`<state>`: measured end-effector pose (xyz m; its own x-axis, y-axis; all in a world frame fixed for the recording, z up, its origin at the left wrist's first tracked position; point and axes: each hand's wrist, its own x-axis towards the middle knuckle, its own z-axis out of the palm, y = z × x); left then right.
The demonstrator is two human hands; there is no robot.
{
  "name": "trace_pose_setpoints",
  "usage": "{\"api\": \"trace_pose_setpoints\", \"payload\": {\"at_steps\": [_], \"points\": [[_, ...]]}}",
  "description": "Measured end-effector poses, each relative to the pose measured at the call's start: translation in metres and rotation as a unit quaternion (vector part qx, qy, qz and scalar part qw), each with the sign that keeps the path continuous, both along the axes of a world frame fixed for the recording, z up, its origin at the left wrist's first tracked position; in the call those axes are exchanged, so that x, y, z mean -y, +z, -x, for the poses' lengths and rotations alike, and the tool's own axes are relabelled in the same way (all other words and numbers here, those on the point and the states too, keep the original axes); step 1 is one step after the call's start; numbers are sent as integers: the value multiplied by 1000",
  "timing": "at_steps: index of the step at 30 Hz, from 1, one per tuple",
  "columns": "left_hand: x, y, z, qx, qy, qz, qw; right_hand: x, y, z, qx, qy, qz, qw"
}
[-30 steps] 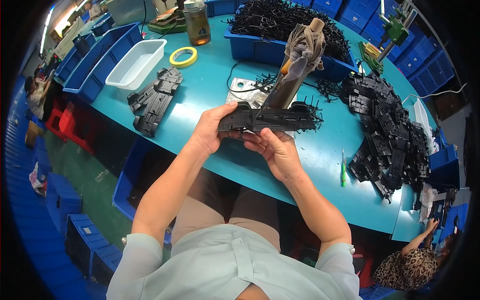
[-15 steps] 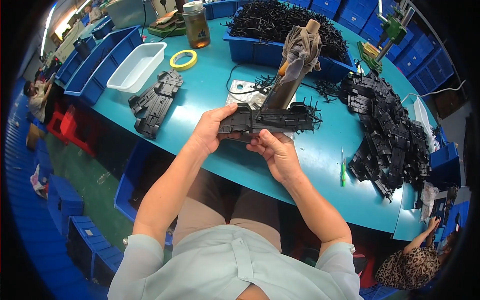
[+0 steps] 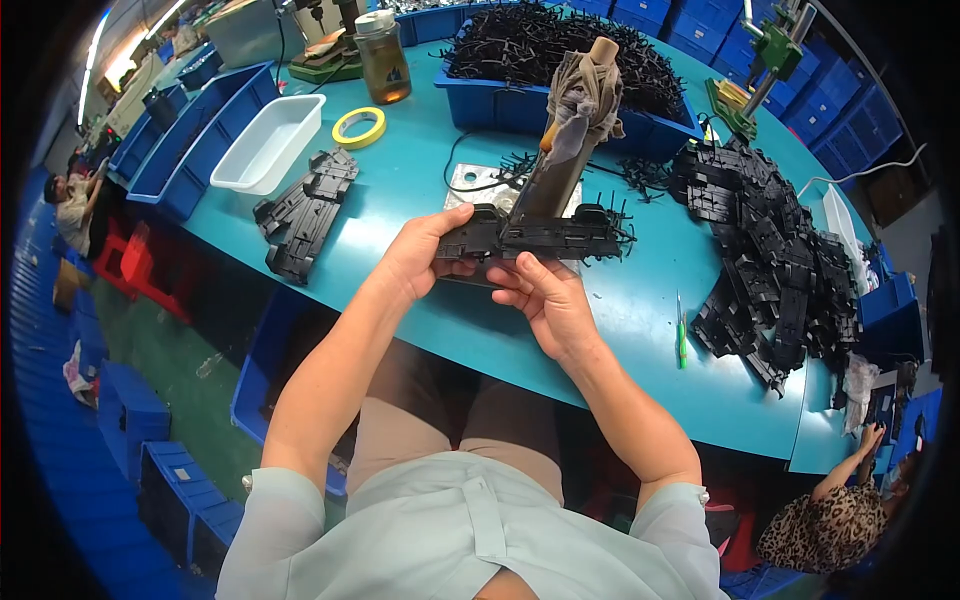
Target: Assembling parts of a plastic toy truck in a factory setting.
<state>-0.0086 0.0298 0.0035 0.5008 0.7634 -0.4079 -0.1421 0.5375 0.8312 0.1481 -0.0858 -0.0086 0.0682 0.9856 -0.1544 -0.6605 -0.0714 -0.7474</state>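
Observation:
Both hands hold a long black plastic part (image 3: 545, 238) level over the teal table (image 3: 640, 310). My left hand (image 3: 425, 255) grips its left end, thumb on top. My right hand (image 3: 545, 300) supports it from below near the middle, fingers curled on its front edge. Thin black prongs stick out of the part's right end. Just behind it stands an upright post wrapped in grey cloth (image 3: 572, 120) on a metal base plate (image 3: 480, 185).
A big heap of black plastic parts (image 3: 775, 250) lies to the right, a small stack (image 3: 305, 210) to the left. A blue bin of black sprues (image 3: 545, 60), white tray (image 3: 268, 143), yellow tape roll (image 3: 360, 127), jar (image 3: 383, 55), green tool (image 3: 681, 335). Another person (image 3: 840, 510) sits lower right.
The black part has stayed between both hands over the table; my right hand's fingers have shifted slightly along its front edge. Nothing else has moved.

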Motion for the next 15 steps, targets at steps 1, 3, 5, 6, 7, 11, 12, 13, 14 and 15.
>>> {"api": "trace_pose_setpoints", "payload": {"at_steps": [1,3,5,6,7,11,12,13,14,15], "points": [[0,2,-1,0,2,3,1000,0,1,0,2,3,0,1000],[-1,3,-2,0,5,7,1000,-1,2,0,3,3,3,1000],[-3,0,-1,-4,11,16,1000,-1,3,0,2,3,7,1000],[-4,-1,-1,-4,11,16,1000,-1,3,0,0,5,9,1000],[-4,-2,-1,-3,9,19,1000,-1,3,0,-3,8,10,1000],[-8,-7,1,-23,-28,21,999,-1,4,0,1,11,9,1000],[-8,-7,2,-23,-28,22,999,-1,5,0,6,11,9,1000],[-9,-8,2,-22,-30,22,999,-1,5,0,11,10,9,1000],[-9,-8,2,-21,-32,22,999,-1,5,0,10,10,9,1000],[-9,-8,2,-21,-32,22,999,-1,5,1,12,10,8,1000]]}}
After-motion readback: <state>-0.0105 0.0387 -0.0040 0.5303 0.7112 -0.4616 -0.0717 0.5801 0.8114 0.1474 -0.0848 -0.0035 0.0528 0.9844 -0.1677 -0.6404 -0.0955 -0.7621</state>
